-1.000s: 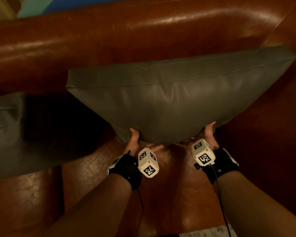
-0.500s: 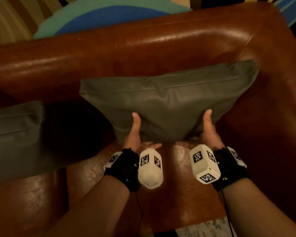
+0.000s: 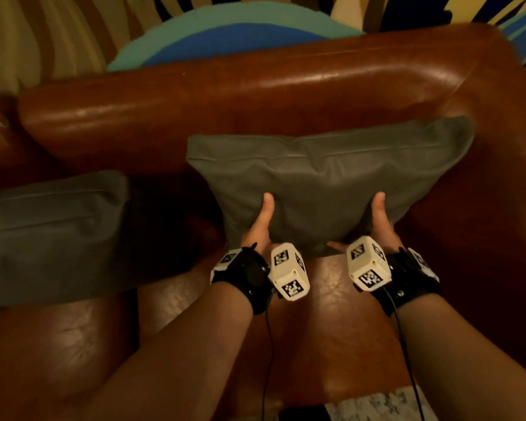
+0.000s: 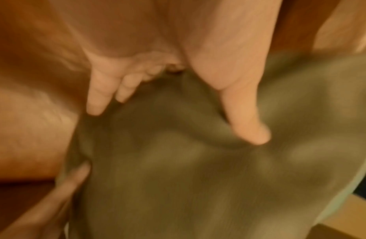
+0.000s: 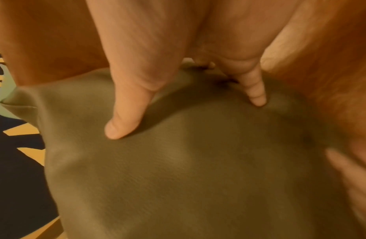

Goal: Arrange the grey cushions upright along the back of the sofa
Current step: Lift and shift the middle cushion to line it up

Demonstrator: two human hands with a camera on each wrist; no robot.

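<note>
A grey cushion (image 3: 325,180) stands upright in the right corner of the brown leather sofa, its back against the sofa back (image 3: 225,95). My left hand (image 3: 260,226) grips its lower left edge, thumb on the front face and fingers underneath. My right hand (image 3: 380,221) grips the lower right edge the same way. The left wrist view shows the thumb pressing into the grey cushion (image 4: 198,177), and the right wrist view shows the same on the cushion (image 5: 198,161). A second grey cushion (image 3: 49,232) leans against the sofa back at the left.
The sofa's right armrest (image 3: 504,183) rises just right of the held cushion. The brown seat (image 3: 331,329) lies below my wrists. A blue and teal patterned rug (image 3: 225,34) shows behind the sofa. A pale rug edge (image 3: 377,402) shows at the bottom.
The cushion has moved away from me and down, into the right corner against the sofa back. My thumbs have come further up onto its front face.
</note>
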